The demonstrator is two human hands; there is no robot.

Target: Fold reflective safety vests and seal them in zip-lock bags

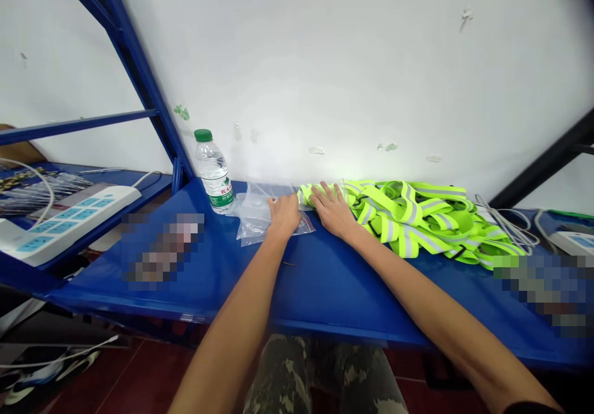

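Observation:
Clear plastic bags (253,219) lie on the blue tabletop, with my left hand (284,215) closed at their right side; what its fingers pinch is too small to make out. Just to the right, my right hand (333,208) lies with fingers spread on a yellow-green strap section that seems to be under clear plastic. A tangled heap of yellow-green reflective straps (417,216) with silver stripes extends rightward from this hand along the wall.
A water bottle (216,176) with a green cap stands at the left of the bags. Blue frame bars (139,61) rise at the left, near a white power strip (69,222). White cables (515,225) lie right of the straps. Two table areas are pixelated.

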